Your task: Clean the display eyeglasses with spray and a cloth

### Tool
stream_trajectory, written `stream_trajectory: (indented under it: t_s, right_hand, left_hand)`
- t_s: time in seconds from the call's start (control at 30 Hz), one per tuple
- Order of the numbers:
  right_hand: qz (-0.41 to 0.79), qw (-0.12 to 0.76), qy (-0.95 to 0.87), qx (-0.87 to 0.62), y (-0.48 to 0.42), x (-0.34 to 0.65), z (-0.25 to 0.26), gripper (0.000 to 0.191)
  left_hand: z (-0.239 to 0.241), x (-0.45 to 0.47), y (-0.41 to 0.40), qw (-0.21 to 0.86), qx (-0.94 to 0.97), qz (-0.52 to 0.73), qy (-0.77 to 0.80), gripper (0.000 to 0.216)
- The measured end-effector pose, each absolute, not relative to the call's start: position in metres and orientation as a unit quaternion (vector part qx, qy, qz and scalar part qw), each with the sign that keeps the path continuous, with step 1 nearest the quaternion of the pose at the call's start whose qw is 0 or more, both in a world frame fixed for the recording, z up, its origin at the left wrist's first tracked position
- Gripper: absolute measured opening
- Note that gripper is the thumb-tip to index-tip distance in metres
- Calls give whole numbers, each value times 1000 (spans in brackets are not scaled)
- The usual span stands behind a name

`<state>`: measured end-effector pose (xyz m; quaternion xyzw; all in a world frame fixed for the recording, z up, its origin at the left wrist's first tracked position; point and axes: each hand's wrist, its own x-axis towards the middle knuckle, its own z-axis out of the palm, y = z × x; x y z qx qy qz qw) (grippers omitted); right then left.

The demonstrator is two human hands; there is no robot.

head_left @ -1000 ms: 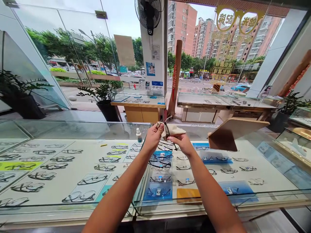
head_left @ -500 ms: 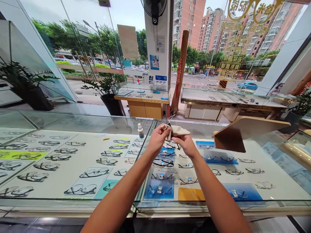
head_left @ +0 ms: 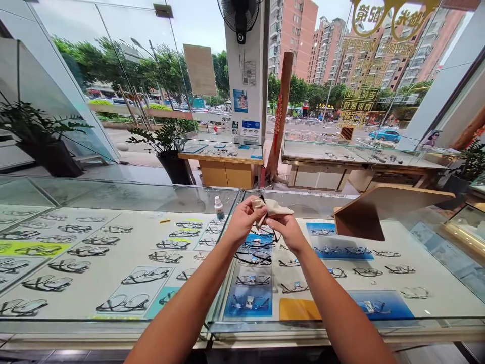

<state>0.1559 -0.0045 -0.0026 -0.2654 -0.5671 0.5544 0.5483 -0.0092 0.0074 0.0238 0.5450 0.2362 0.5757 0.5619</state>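
Above the glass counter, my two hands meet at a cream cleaning cloth (head_left: 279, 209). My left hand (head_left: 242, 221) is closed, its thumb and fingers pinching a fold of the cloth. Close beside it, my right hand (head_left: 288, 231) is closed on a pair of dark-framed glasses (head_left: 261, 198), only bits of which show around the cloth and fingers. The cloth's free end drapes over the right fingers. The lenses are mostly hidden. A small white spray bottle (head_left: 219, 208) stands on the glass left of my hands.
Beneath the glass of the display counter (head_left: 231, 323) lie rows of eyeglasses (head_left: 131, 274). A brown angled board (head_left: 361, 215) stands on the right. Farther off are a potted plant (head_left: 172, 156), a wooden post (head_left: 282, 111) and other display cases (head_left: 227, 172) by the window.
The cloth has shifted slightly in my fingers, and the left hand has turned a little. My view has tilted slightly upward. Both hands remain close together.
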Motion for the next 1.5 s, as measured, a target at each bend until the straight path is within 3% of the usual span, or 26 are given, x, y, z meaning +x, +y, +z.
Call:
stream_trajectory:
  t_s: [0.37, 0.6, 0.83, 1.0, 1.17, 1.5]
  right_hand:
    - [545, 567, -554, -274, -1, 162, 0, 32]
    - [567, 560, -543, -265, -6, 153, -1, 38]
    - [548, 558, -554, -284, -6, 158, 4, 32]
    - [563, 608, -490, -271, -4, 172, 13, 24]
    - [529, 677, -443, -257, -2, 182, 16, 21]
    - [571, 659, -416, -258, -6, 167, 12, 33]
  left_hand:
    - [29, -10, 8, 604, 533, 558, 199, 50]
    - [18, -8, 11, 545, 547, 586, 246, 48]
    - [26, -2, 11, 603, 496, 584, 221, 57]
    - [28, -7, 15, 605, 470, 605, 216, 56]
    - [22, -7, 14, 584, 543, 548, 251, 54]
    - [10, 20, -4, 579, 612, 484, 237, 55]
